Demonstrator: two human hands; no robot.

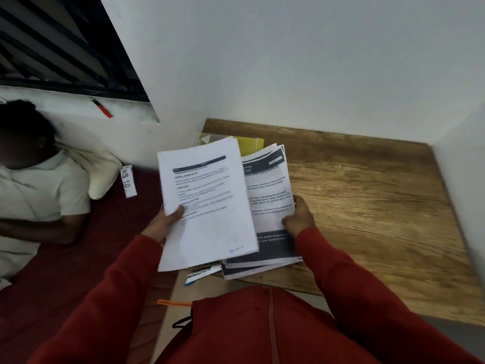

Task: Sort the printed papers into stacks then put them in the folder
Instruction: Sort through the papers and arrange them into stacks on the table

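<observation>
My left hand [168, 222] holds a white printed sheaf [207, 206] by its left edge, thumb on the front, lifted over the left side of the wooden table [367, 195]. My right hand [299, 216] grips the right edge of a second stack of printed papers [267, 203] with dark header and footer bands; its lower edge fans out near the table's front edge. A yellow folder [252, 145] lies behind both stacks by the wall, mostly hidden by them. More paper ends [199, 271] stick out below the left sheaf.
White walls close the table at the back and right. To the left a person in a white shirt [39, 195] lies on a dark red mattress [78, 258] with a pillow [102, 172] and a "WS 10" tag [127, 181]. A barred window [60, 46] is at the upper left.
</observation>
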